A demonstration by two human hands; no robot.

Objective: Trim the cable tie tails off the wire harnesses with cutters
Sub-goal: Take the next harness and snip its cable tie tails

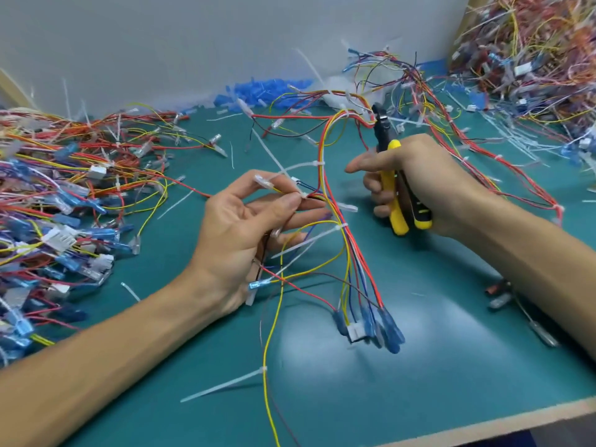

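Observation:
A wire harness (346, 240) of red, yellow and blue wires runs across the green mat from the back to blue terminals near the front. Several white cable ties with long tails stick out from it, one tail (222, 385) lying low on a yellow wire. My left hand (245, 227) pinches the harness at a tie between thumb and fingers. To the right, my right hand (416, 188) grips the yellow-handled cutters (392, 175). Their black jaws point away from me, next to the harness's upper bend.
A big heap of harnesses (54, 201) with blue terminals covers the left of the green mat (451, 366). Another tangled heap (532, 50) fills the back right. Cut tie tails and blue sleeves (267, 91) lie along the grey wall. The table's edge (516, 421) runs at lower right.

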